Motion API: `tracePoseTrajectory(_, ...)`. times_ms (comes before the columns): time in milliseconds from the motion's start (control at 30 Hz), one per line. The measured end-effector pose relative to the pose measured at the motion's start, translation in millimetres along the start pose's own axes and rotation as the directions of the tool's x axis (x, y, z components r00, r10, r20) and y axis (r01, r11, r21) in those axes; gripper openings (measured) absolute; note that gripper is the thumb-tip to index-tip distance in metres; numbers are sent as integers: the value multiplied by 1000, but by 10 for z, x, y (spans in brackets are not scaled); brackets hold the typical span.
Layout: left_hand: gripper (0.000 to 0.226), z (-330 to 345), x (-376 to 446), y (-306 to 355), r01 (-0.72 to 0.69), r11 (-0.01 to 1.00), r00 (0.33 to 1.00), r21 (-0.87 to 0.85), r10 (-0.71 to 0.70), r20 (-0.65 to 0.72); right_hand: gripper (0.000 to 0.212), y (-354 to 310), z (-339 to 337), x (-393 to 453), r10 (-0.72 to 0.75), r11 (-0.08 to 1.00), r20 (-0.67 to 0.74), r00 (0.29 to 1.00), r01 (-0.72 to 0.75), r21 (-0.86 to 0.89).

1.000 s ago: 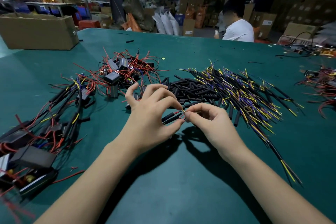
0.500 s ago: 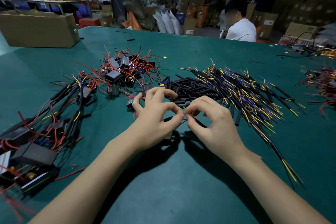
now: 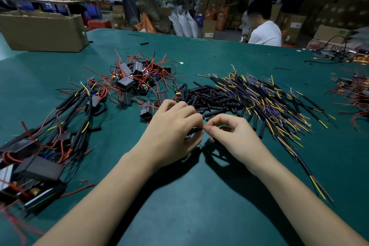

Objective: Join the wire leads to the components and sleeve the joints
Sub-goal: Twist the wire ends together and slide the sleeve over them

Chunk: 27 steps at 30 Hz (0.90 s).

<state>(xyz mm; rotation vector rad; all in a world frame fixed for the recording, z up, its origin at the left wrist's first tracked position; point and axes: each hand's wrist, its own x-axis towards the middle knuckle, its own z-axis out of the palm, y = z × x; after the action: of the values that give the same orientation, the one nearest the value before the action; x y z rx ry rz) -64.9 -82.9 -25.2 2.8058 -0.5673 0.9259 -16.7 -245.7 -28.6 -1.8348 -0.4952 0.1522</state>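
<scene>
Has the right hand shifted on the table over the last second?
No. The right hand still sits just in front of the pile of short black sleeving tubes, pinching a thin wire end together with the left hand.

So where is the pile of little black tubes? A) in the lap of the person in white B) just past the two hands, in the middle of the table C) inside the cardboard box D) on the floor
B: the black tubes lie heaped on the green table just beyond the left hand and right hand, between the red-wired parts and the yellow-tipped wires.
</scene>
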Motion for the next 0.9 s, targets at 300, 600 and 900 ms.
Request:
tracePoseTrajectory(300, 10, 29, -18, 47, 380, 800, 920, -465, -379, 99, 5, 8, -38, -37, -533, 688, 90, 841, 493, -533)
tracePoseTrajectory(600, 17, -40, 0, 33, 552, 653, 831, -519, -484, 275, 4, -8, -15, -46, -594, 628, 82, 800, 525, -574)
tracePoseTrajectory(900, 9, -25, -32, 104, 220, 963, 969, -154, -235, -82, 13, -8, 11, -28, -359, 909, -46, 932, 338, -245)
